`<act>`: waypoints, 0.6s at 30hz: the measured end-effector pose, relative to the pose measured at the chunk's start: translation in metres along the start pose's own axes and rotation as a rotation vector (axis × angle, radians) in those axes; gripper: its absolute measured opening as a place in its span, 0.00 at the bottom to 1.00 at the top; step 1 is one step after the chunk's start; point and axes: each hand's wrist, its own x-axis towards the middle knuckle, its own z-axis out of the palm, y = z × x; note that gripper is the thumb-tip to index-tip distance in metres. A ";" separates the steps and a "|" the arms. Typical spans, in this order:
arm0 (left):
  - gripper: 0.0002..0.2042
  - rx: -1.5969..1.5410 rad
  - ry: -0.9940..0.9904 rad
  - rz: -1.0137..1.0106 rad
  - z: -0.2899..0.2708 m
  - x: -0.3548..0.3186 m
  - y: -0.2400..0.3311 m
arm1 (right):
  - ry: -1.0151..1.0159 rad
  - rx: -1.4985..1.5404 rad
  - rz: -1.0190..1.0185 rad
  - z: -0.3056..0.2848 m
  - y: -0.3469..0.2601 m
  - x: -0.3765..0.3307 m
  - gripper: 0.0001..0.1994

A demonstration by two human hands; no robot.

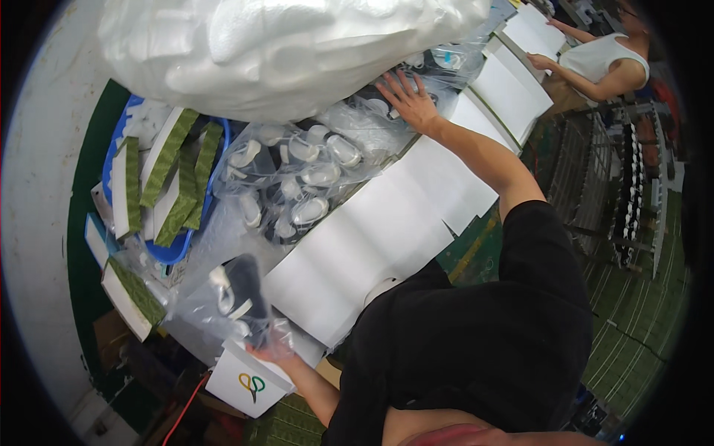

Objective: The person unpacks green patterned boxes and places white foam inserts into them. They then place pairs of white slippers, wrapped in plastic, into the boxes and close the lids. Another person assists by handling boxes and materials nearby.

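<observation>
Black fabric of the person's shirt fills the lower middle of the view, with both bare forearms reaching out from it. Low down, the left hand has its fingers clamped on a clear plastic bag holding a dark shoe insert with white parts, at the near edge of the surface, just above a small white box. Farther along, the right hand lies flat with its fingers spread apart on a heap of clear bagged pieces that covers the middle of the surface. A row of white sheets runs along the right edge. Green-and-white strips stand in a blue tray toward the left edge. A large white bulging sack overhangs the far side. Another person works at the far right corner.
</observation>
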 end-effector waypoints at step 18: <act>0.27 0.580 0.528 0.083 0.079 -0.037 -0.105 | -0.659 0.840 0.208 -0.176 0.032 0.031 0.38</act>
